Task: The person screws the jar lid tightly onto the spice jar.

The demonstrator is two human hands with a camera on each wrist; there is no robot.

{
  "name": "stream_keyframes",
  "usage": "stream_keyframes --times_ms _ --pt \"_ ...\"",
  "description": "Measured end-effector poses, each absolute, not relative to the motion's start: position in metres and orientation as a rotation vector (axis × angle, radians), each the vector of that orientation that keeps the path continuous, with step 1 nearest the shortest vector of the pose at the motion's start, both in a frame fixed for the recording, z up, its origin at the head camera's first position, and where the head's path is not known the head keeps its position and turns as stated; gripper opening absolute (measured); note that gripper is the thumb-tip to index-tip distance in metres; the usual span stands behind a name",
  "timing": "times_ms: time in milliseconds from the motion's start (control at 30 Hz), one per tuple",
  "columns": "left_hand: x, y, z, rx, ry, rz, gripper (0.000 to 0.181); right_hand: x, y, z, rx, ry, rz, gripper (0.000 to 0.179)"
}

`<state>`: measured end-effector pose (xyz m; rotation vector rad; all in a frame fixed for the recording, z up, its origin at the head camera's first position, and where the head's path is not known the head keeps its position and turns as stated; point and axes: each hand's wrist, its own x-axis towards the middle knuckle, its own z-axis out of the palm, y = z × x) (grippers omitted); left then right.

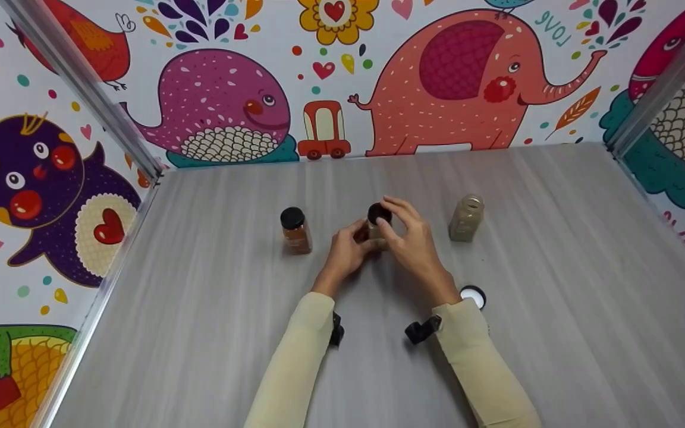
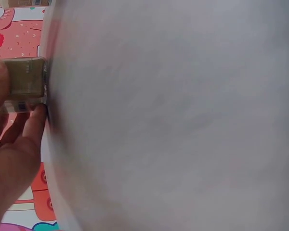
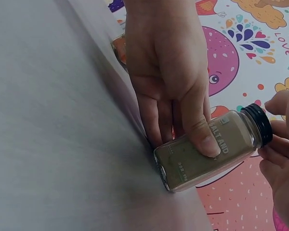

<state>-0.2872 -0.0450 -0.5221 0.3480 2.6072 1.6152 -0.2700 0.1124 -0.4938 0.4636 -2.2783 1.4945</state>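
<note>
In the middle of the table stands a glass spice jar [image 1: 376, 232] of grey-brown powder, with "SALT AND" printed on it. My left hand [image 1: 347, 252] grips its lower body, thumb on one face, as the right wrist view shows. On top of the jar is a black lid [image 3: 258, 126], and my right hand [image 1: 414, 244] holds it between thumb and fingers. The left wrist view catches only part of the jar [image 2: 28, 79] and the left hand [image 2: 17, 159]. Whether the lid is tight cannot be told.
To the left stands a capped spice jar [image 1: 296, 230] of orange-brown powder. At the right is a lidless jar [image 1: 466, 219] of greenish-grey powder. A loose black lid [image 1: 472, 297], white inside up, lies beside the right wrist. Printed panels [image 1: 330, 77] border the table.
</note>
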Motion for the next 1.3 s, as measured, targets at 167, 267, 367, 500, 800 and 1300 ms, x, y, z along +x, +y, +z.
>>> stream_keyframes --times_ms 167,267,367,500,800,1300 --pt "-0.2878 -0.0451 -0.5221 0.347 2.599 1.625 0.059 -0.2697 0.1116 -0.4932 0.485 -2.292 1.502 0.032" --pt "-0.2879 -0.0451 -0.5221 0.34 2.608 1.619 0.06 -0.2706 0.1116 -0.4937 0.483 -2.282 1.506 0.031" --pt "-0.2877 -0.0457 -0.5222 0.347 2.615 1.615 0.059 -0.2714 0.1116 -0.4945 0.479 -2.269 1.5 0.032" --pt "-0.2875 -0.0465 -0.5231 0.358 2.617 1.621 0.058 -0.2714 0.1113 -0.4957 0.488 -2.263 1.501 0.034" --pt "-0.2882 -0.0467 -0.5238 0.33 2.606 1.623 0.061 -0.2717 0.1103 -0.4959 0.496 -2.266 1.478 0.032" --pt "-0.2864 -0.0446 -0.5217 0.328 2.619 1.585 0.061 -0.2699 0.1117 -0.4951 0.486 -2.268 1.467 0.035"
